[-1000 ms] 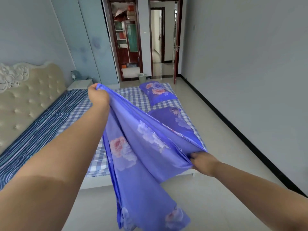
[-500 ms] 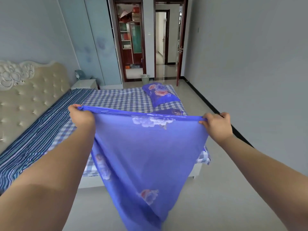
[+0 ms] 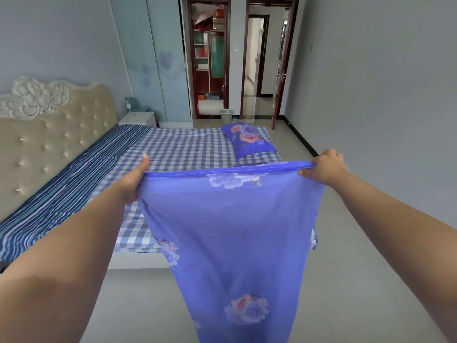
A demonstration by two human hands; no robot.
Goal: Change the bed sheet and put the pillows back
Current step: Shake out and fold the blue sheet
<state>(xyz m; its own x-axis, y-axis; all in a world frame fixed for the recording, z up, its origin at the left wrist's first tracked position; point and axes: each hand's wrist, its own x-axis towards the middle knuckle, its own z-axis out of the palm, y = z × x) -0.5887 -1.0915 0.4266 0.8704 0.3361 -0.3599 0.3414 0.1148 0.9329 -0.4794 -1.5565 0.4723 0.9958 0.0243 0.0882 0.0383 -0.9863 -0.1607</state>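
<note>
Purple floral cotton bed sheet (image 3: 230, 231) is held stretched at mid-frame, its top edge gripped by the left hand (image 3: 132, 181) and right hand (image 3: 325, 167), set wide apart. Behind it, a matching floral pillow (image 3: 248, 139) lies on the blue-checked mattress (image 3: 183, 151).

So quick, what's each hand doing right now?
Left hand: gripping the top edge of the blue floral sheet.
Right hand: gripping the same edge at its other end.
</note>
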